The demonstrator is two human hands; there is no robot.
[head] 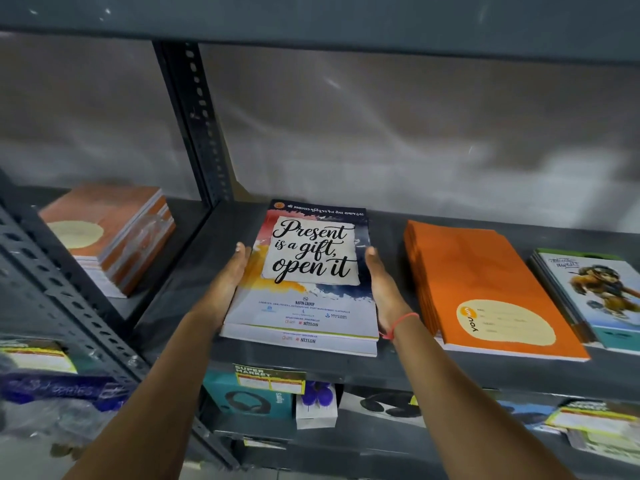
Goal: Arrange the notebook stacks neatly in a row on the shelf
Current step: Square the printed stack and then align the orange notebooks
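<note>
The "Present is a gift" notebook stack (304, 282) lies flat on the dark shelf (194, 258), between both hands. The left hand (225, 285), at 9 o'clock of the stack, presses flat against its left edge. The right hand (384, 289), at 3 o'clock, presses the right edge. Fingers are extended. The orange notebook stack (485, 278) lies further toward 3 o'clock, apart from the hands.
</note>
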